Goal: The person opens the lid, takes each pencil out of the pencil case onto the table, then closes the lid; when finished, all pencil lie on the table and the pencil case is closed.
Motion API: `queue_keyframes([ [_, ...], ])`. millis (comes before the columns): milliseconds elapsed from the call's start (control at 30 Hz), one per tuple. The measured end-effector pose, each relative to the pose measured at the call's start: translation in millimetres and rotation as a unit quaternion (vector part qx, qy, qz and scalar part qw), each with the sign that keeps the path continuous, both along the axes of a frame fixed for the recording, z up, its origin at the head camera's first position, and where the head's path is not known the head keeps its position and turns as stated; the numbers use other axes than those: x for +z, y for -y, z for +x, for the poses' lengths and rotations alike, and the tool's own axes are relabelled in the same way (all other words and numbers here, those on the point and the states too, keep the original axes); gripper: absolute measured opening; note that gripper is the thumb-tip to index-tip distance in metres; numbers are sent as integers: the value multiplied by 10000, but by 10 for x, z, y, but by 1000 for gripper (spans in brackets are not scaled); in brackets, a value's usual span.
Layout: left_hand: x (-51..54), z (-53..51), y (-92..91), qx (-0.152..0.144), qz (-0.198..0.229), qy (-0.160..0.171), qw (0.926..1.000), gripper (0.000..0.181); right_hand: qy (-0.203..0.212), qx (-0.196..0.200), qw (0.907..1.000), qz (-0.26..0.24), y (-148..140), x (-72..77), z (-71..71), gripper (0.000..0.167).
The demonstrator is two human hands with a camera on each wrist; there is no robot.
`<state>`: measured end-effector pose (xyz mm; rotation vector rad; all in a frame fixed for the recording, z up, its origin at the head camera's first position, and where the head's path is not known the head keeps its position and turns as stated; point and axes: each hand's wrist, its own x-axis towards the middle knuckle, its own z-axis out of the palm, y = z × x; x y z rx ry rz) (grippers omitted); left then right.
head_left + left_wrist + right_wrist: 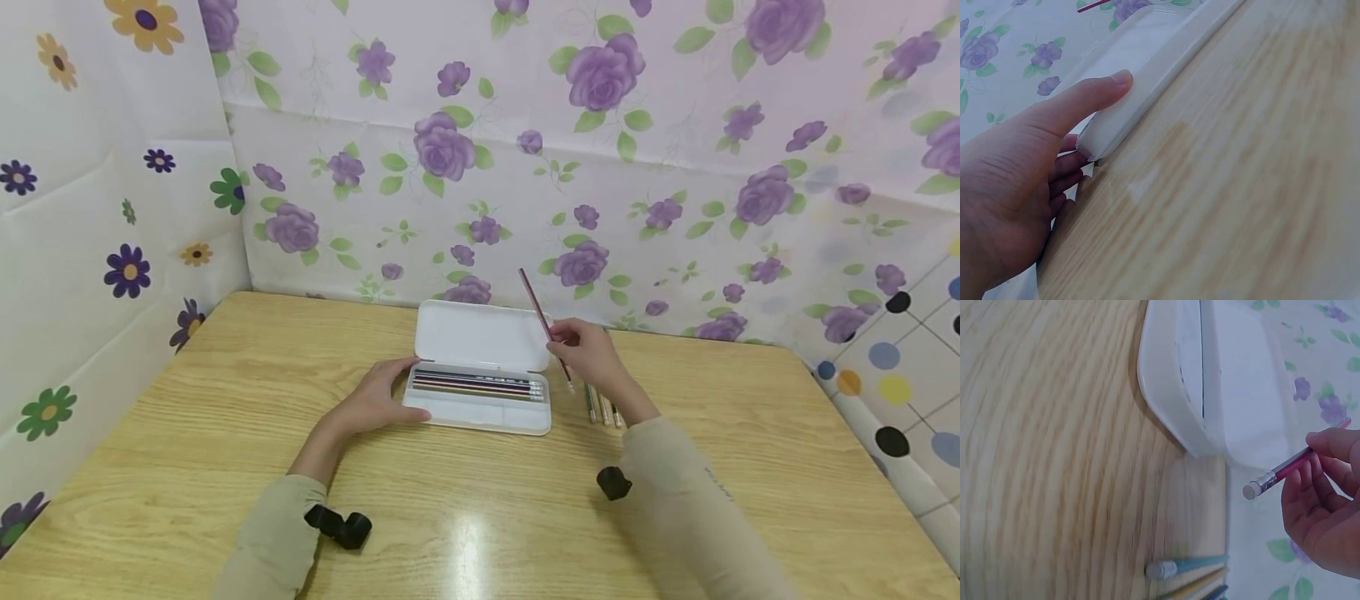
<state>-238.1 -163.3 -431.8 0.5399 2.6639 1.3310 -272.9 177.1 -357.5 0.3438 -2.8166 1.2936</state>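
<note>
An open white pencil case point(457, 408) lies on the table with its lid point(480, 335) tipped back towards the wall. Several dark and yellowish pencils point(476, 384) lie side by side in its rear compartment. My left hand point(372, 395) holds the case's left end, thumb on the front side and fingers round the corner, as the left wrist view shows. Above the case's right end, my right hand point(588, 354) pinches a dark red pencil point(1291, 464) between thumb and fingers. That pencil slants, its white eraser end point(1252, 490) pointing down.
Several more pencils point(606, 410), green and yellowish, lie on the wooden table point(420, 500) right of the case, partly hidden by my right hand. A flower-patterned cloth point(525, 192) hangs behind the table. Black wrist devices point(341, 527) sit on my sleeves.
</note>
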Motion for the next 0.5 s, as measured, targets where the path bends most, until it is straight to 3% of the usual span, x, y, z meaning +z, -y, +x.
queue_keyframes([
  [500, 12, 3, -4, -20, 33, -34, 10000, 93, 713, -672, 9950, -187, -582, -52, -30, 33],
])
